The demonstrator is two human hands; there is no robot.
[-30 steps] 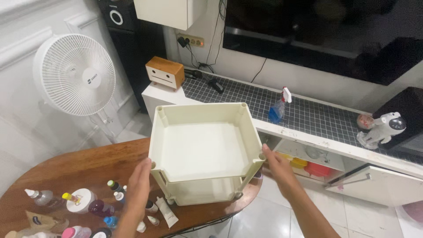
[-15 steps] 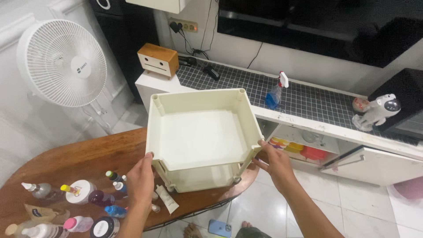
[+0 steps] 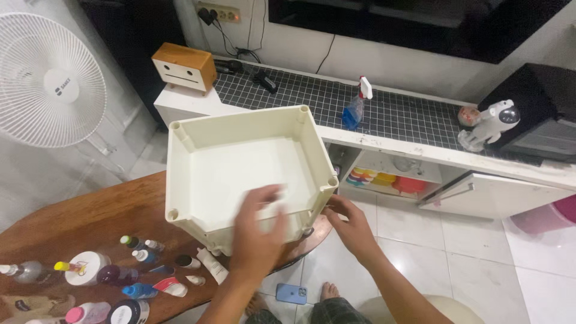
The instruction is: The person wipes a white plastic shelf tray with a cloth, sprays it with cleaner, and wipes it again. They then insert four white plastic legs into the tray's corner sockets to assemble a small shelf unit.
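i'm steadying the cream plastic bin [image 3: 240, 174] on the wooden counter [image 3: 90, 222]: right hand [image 3: 354, 228] fingers curled on its near corner, left hand [image 3: 258, 231] spread open over the front rim, gripping nothing. bottles [image 3: 114, 276] sit left of my fingers; next needs a two-sided hold.

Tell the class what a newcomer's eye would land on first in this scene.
First the cream bin, open and empty, standing mid-frame on the wooden table's edge, the left hand over its near rim and the right hand at its right corner. Next, the small bottles crowded on the table at lower left, and the white fan at upper left.
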